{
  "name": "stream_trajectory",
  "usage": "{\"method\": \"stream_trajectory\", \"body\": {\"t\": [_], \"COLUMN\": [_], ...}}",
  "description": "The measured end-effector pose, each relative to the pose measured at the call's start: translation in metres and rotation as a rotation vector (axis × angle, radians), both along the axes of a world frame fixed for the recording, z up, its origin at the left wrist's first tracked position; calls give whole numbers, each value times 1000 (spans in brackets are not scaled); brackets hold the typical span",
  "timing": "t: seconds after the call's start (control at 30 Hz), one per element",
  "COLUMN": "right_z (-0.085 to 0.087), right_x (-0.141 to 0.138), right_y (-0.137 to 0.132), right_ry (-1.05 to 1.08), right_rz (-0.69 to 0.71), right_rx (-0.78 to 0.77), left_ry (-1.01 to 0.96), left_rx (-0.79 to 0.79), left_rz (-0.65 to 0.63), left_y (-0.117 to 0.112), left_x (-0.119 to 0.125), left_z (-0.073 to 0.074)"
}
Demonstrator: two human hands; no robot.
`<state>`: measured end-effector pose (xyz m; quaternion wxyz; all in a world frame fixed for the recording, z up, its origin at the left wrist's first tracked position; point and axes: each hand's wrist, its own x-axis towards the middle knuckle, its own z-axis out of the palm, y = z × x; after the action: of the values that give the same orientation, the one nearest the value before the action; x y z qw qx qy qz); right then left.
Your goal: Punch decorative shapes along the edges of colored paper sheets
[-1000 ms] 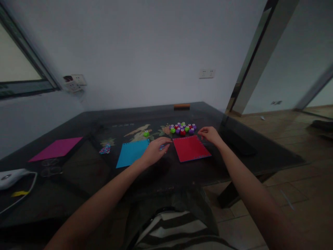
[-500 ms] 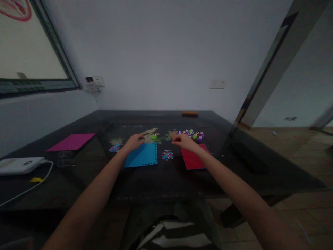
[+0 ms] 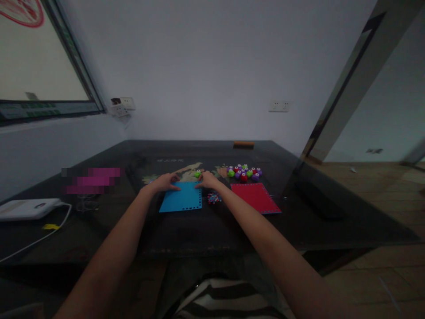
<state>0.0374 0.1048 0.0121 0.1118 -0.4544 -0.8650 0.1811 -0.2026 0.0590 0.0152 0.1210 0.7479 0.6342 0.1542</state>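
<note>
A blue paper sheet (image 3: 181,200) with punched holes along its edges lies on the dark table (image 3: 212,230). My left hand (image 3: 166,181) sits at the sheet's far left corner, fingers closed on its edge. My right hand (image 3: 207,179) is at the far right corner, fingers curled onto that edge. A small green punch (image 3: 198,173) stands just beyond the right fingertips. A little pile of coloured paper bits (image 3: 214,198) lies between the blue sheet and a red sheet (image 3: 255,197).
A cluster of several purple, red and green punches (image 3: 243,173) stands behind the red sheet. A pink sheet (image 3: 94,179) lies far left. A white device (image 3: 26,208) with a cable sits at the left edge. An orange block (image 3: 243,144) lies at the table's back.
My right hand has moved left from the red sheet to the blue sheet's far right corner. My left hand has shifted slightly to the far left corner. The view has tilted little.
</note>
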Motion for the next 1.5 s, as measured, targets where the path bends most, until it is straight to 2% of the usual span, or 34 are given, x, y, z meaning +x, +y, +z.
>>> {"method": "stream_trajectory", "body": {"t": [0.43, 0.63, 0.83, 1.0, 1.17, 1.37, 1.5], "right_z": [-3, 8, 25, 35, 37, 28, 25], "right_x": [-3, 2, 20, 42, 74, 109, 118], "right_y": [-12, -10, -11, -29, -50, -61, -65], "right_ry": [258, 458, 621, 664, 801, 984, 1049], "right_rz": [-64, -111, -41, 85, 37, -85, -100], "right_rx": [-88, -163, -391, -580, -558, -472, -493], "left_ry": [-22, -244, -550, -761, -893, -832, -754], "left_rx": [-2, 92, 115, 130, 124, -138, -222], "left_rz": [28, 69, 83, 83, 17, -187, -236], "left_y": [-4, -9, -19, -18, -21, -42, -50], "left_x": [3, -2, 3, 23, 59, 103, 119], "left_z": [15, 29, 37, 37, 36, 28, 19]}}
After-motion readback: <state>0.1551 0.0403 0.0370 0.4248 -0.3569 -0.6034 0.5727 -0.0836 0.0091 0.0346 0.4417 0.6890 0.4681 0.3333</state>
